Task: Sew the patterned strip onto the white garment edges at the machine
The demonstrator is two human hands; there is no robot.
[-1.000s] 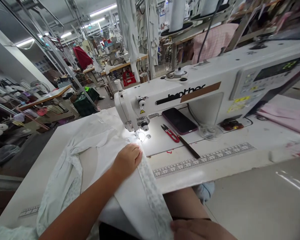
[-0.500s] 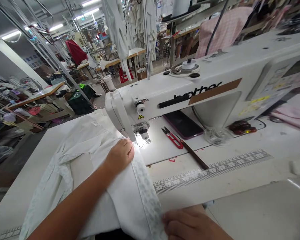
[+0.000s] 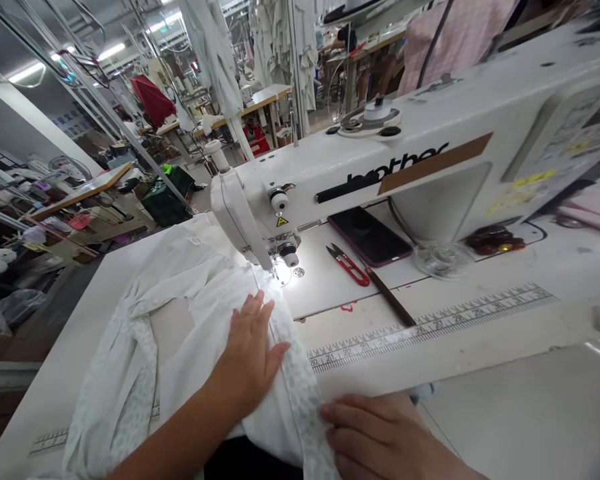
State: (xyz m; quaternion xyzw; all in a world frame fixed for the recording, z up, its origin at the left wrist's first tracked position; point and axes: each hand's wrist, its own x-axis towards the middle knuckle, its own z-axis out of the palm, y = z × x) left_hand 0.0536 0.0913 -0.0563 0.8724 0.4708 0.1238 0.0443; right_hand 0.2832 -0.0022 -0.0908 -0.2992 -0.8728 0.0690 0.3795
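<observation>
A white garment lies spread on the sewing table, its patterned edge band running from the needle of the white sewing machine toward me. My left hand lies flat on the cloth just before the presser foot, fingers stretched out. My right hand is at the table's front edge, fingertips touching the lower end of the band; what they grip is hard to make out.
Red thread snips, a dark stick, a phone and a clear bobbin case lie under the machine arm. A ruler strip runs along the table. Workshop tables and hanging garments fill the background.
My left hand has drawn back from the needle and opened flat on the cloth. My right hand has risen further into view at the band's lower end.
</observation>
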